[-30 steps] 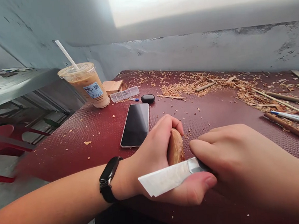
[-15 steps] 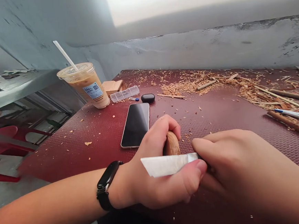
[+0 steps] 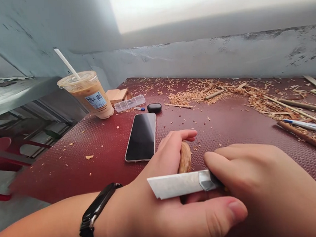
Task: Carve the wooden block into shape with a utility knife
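Observation:
My left hand (image 3: pixel 162 215), with a black band on its wrist, holds a rounded piece of carved wood (image 3: pixel 185 157) against its palm. Its thumb stretches to the right and its fingers are loosely curved on the wood's far side. The wood's lower part is hidden. My right hand (image 3: pixel 254 173) is closed around the dark handle of a utility knife (image 3: pixel 176 185). The wide blade points left and lies across the view in front of the left hand and the wood. Whether the blade touches either one I cannot tell.
A phone (image 3: pixel 141 137) lies beyond my left hand, near a black earbud case (image 3: pixel 154 108), a clear plastic box (image 3: pixel 129 103) and an iced drink (image 3: pixel 90 98). Wood shavings (image 3: pixel 191 94) spread across the back. Sticks and pens (image 3: pixel 303 124) lie right on the red table (image 3: pixel 66 169).
My left hand's grip has loosened: its thumb has stretched right and its fingers have straightened somewhat. The wood has shifted slightly. More of the knife's metal collar shows, and the view has tilted slightly up.

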The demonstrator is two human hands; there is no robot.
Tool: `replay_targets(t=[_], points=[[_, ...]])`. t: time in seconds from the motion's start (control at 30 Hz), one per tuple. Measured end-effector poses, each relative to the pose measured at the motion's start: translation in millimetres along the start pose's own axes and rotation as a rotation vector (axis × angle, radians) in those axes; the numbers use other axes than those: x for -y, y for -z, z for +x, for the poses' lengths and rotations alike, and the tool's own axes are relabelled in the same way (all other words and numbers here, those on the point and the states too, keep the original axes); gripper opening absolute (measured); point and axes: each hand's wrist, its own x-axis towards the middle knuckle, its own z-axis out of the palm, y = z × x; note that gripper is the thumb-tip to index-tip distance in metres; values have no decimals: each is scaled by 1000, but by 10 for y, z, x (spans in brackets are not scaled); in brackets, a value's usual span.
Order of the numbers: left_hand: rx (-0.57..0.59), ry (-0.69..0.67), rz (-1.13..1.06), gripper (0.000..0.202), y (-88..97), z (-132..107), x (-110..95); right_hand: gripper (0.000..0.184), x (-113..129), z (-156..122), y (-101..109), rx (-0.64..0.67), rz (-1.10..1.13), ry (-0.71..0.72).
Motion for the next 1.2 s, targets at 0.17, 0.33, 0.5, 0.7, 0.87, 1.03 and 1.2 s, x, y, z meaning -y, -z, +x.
replay_targets(t=[0.17,0.33,0.5,0.7,0.87,1.03,1.2], points=[[-45,192,-18,76,5,-5,-74,26,-12,-14,-60,-109,77,51],[-93,182,-12,76,22,-8,-3,21,-25,13,-47,-82,78,21],[-130,161,119,63,23,-23,68,24,-16,8,-40,-95,90,28],[-84,110,-17,41,-14,-45,34,25,23,-8,-74,-93,52,-14],[-65,58,-66,56,-11,-13,55,22,42,-11,-77,-47,119,-26],[7,68,-173,73,-29,-31,95,17,51,37,-27,146,159,28],[39,115,-205,76,-31,-54,144,17,47,78,13,86,158,112]])
